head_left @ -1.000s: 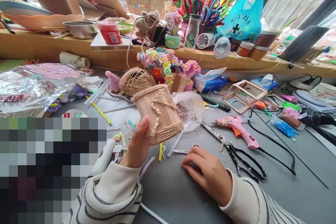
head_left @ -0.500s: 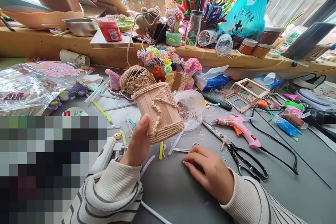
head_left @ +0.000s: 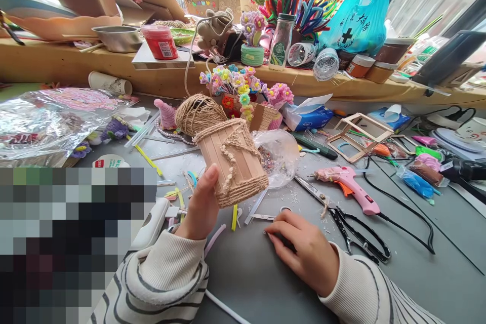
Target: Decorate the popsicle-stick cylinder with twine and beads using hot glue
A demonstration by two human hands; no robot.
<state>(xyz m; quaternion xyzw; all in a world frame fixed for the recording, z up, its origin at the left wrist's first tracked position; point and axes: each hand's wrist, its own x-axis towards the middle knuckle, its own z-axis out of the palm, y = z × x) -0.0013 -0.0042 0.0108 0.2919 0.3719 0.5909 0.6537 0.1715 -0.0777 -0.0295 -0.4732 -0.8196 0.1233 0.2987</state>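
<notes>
Raised over the desk, a small wooden-stick pot [head_left: 237, 162] leans in my left hand [head_left: 202, 202], its rims bound with twine and a pale beaded strand across its front. My thumb shows on the near side; the other fingers are behind it. On the desk to the right rests my right hand [head_left: 301, 248], thumb and fingertips brought together in a pinch. A tiny pale speck shows at the tips, too small to name. Small scissors [head_left: 264, 217] lie just beyond those fingers. Behind the pot sit a ball of twine [head_left: 199, 114] and a clear bag of beads [head_left: 279, 157].
To the right lie a pink glue gun [head_left: 349, 185] with its cord, large black-handled scissors [head_left: 355, 238] and a wooden frame [head_left: 359, 134]. Pipe-cleaner flowers [head_left: 241, 86] and a tissue pack [head_left: 308, 114] stand farther back. A crowded ledge [head_left: 163, 76] runs along the window.
The view has shifted very slightly. My left hand still holds the pot at nearly the same tilt, and my right hand stays in place on the desk.
</notes>
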